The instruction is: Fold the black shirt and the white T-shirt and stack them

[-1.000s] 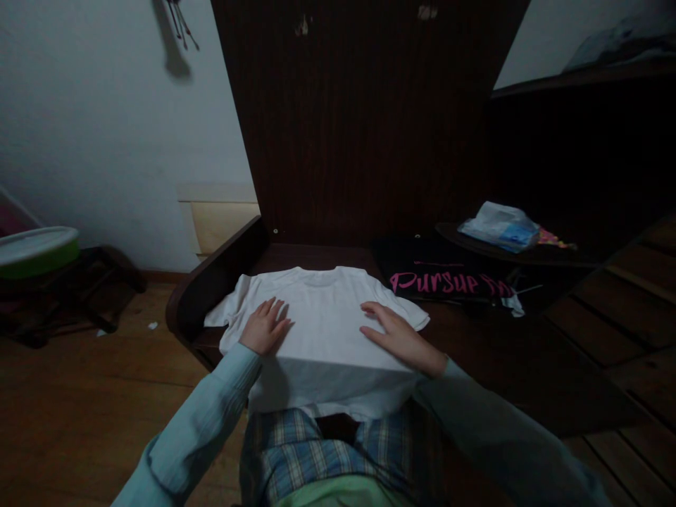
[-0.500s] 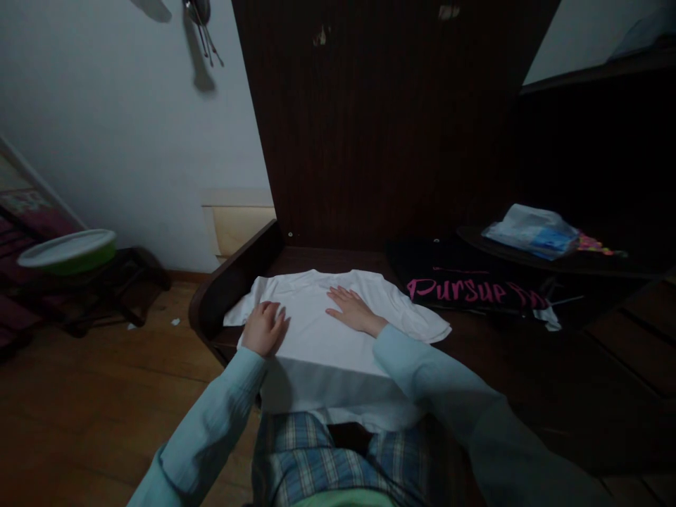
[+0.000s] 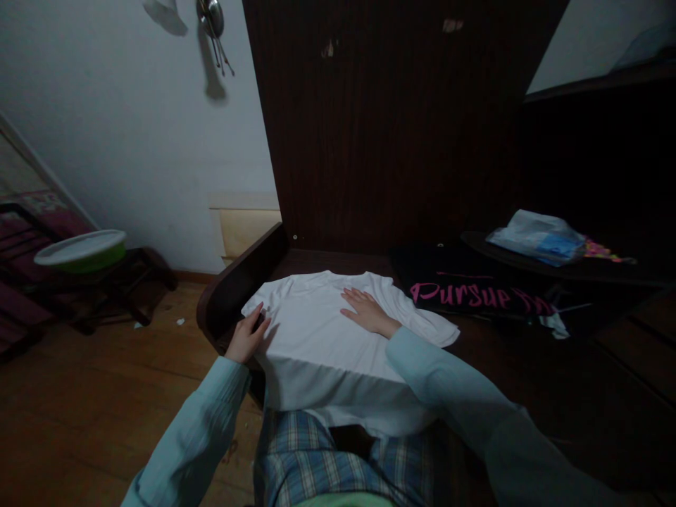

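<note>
A white short-sleeved T-shirt [image 3: 322,331] lies spread on a dark wooden seat, its collar side away from me and its lower part hanging over the front edge toward my lap. My right hand [image 3: 368,313] rests flat on the upper middle of the shirt, fingers stretched out. At the shirt's left edge, just below the left sleeve, is my left hand [image 3: 248,336]. Its thumb and fingers are apart and slightly bent, with no cloth visibly gripped between them. The right sleeve [image 3: 441,329] lies out flat with some folds.
A black cloth with pink lettering [image 3: 475,296] lies right of the shirt. Beyond it, a plastic packet [image 3: 543,239] sits on a dark raised surface. The seat's wooden armrest [image 3: 232,282] stands at left. A green basin [image 3: 89,253] rests on a dark stool farther left.
My left hand has slid left and off the shirt's body to its edge near the sleeve. The right hand stays flat on the shirt. The view has shifted slightly.
</note>
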